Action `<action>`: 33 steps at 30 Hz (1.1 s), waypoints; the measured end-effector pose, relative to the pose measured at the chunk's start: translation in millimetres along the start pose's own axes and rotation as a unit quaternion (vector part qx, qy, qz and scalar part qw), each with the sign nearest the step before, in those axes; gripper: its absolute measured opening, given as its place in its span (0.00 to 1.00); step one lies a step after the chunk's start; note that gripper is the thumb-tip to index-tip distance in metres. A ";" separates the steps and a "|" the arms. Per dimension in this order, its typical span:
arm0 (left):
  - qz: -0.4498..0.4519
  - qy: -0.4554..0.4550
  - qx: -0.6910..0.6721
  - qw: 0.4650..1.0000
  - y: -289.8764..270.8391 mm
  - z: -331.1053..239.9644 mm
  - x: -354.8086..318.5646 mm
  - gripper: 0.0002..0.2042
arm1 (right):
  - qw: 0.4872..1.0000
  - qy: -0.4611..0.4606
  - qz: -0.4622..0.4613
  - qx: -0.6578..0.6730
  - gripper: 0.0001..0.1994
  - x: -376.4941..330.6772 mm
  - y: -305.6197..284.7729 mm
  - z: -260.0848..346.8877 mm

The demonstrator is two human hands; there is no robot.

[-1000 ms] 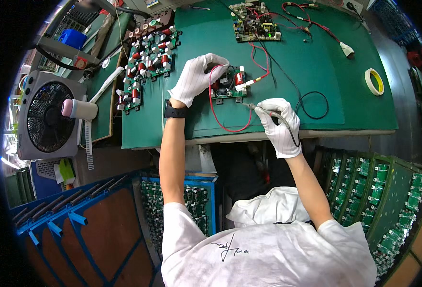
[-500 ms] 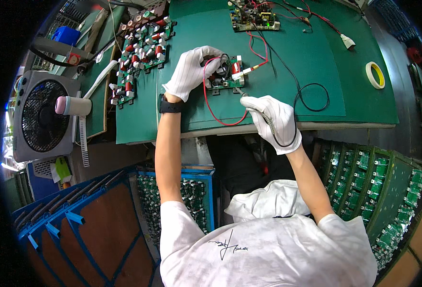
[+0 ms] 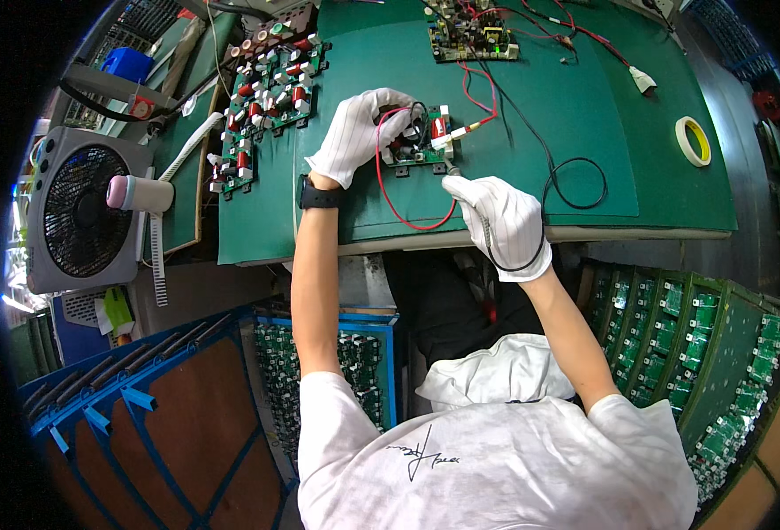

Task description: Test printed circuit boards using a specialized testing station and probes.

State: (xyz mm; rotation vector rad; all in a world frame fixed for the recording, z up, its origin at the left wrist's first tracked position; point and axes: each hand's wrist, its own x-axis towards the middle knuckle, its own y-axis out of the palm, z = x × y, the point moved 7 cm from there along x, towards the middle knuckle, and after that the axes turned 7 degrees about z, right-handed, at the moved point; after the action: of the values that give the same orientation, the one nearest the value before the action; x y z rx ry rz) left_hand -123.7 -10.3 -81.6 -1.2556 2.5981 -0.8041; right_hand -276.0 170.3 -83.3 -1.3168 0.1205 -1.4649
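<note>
A small green circuit board (image 3: 417, 156) lies on the green mat, carrying dark parts and a red coil. My white-gloved left hand (image 3: 359, 132) is closed at its upper left side, fingers curled on the board's edge; parts under the fingertips are hidden. A red wire (image 3: 393, 208) loops from beside those fingers, round below the board. In my gloved right hand (image 3: 501, 221), closed as in a pen grip, is a slim test probe (image 3: 452, 169) with a black cable (image 3: 515, 268). The probe's tip is at the board's lower right corner; whether it touches is too small to tell.
Behind stands a larger circuit board (image 3: 471, 40) with red and black leads. Several boards (image 3: 270, 97) line the mat's left side. A tape roll (image 3: 693, 141) and white connector (image 3: 643, 81) lie right. A fan (image 3: 85, 208) stands left; racks of boards (image 3: 664, 344) flank my body.
My right hand has shifted slightly left and up, bringing the probe closer to the board's lower right corner. My left hand stays on the board; the whole view has shifted slightly.
</note>
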 end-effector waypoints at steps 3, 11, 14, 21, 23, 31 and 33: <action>-0.007 0.056 0.051 0.997 -7.1 0.0 5.0 0.12 | 1.000 -0.006 -0.001 -0.017 0.21 5.2 0.8 -0.5; -0.026 0.097 0.041 0.994 -0.7 3.5 -9.2 0.04 | 1.000 -0.014 -0.006 -0.002 0.19 -2.7 -1.3 9.9; 0.007 0.065 -0.034 0.997 7.8 0.7 -6.1 0.06 | 1.000 -0.009 -0.007 -0.012 0.19 -6.0 -9.2 10.7; 0.004 0.022 0.011 1.000 0.8 4.3 -1.1 0.09 | 0.999 -0.012 -0.004 -0.037 0.19 -0.6 -10.2 12.3; 0.001 0.027 0.028 0.999 -2.0 5.0 0.8 0.10 | 1.000 0.009 0.009 -0.017 0.22 5.6 -12.5 13.0; 0.002 0.014 0.020 1.000 0.0 5.6 1.6 0.10 | 0.998 -0.019 -0.010 -0.067 0.19 1.0 -7.4 10.6; 0.000 0.020 0.022 1.000 0.2 6.5 0.9 0.10 | 0.997 -0.020 -0.010 -0.072 0.19 0.6 -7.7 11.9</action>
State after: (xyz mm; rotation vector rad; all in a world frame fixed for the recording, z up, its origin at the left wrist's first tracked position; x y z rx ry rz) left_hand -122.2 -13.5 -87.0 -1.2405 2.5968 -0.8893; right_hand -271.8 179.3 -73.2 -1.4665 0.1896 -1.4673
